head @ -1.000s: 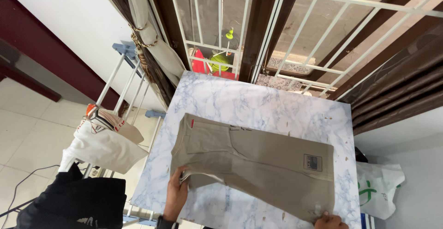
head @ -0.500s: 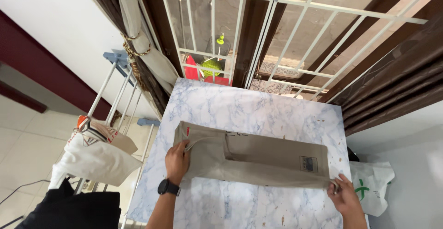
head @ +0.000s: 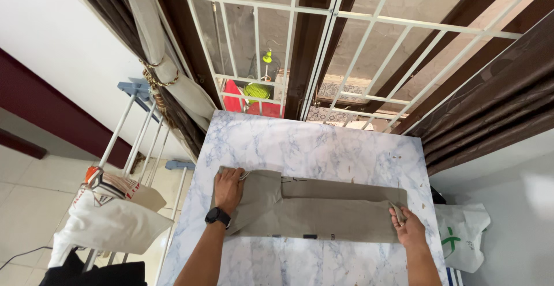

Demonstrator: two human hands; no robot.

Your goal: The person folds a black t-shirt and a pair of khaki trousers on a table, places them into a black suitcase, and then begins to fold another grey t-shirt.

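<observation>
- We see the khaki trousers (head: 323,214) lying folded lengthwise into a long band across the marble-patterned table (head: 323,147), roughly at its middle, parallel to the near edge.
- Our left hand (head: 229,189), with a black watch (head: 217,217) on the wrist, rests flat on the left end of the trousers, fingers curled over the top fold edge; it presses rather than clamps.
- Our right hand (head: 407,228) sits at the right end, fingers pinched on a corner of the cloth.
- Risk, as we judge it: the layers are stacked loosely, so uneven pull between the two ends could skew the fold and leave the edges misaligned.
- Risk: the tabletop looks smooth; a push from the flat hand could slide the whole band instead of creasing it.
- Risk: the right end lies near the table's right edge, so a drag that way could let the cloth droop off, toward the white bag (head: 464,234) below.
- The drying rack (head: 138,142) on the left, hung with white cloth (head: 109,228), stands clear of the work.
</observation>
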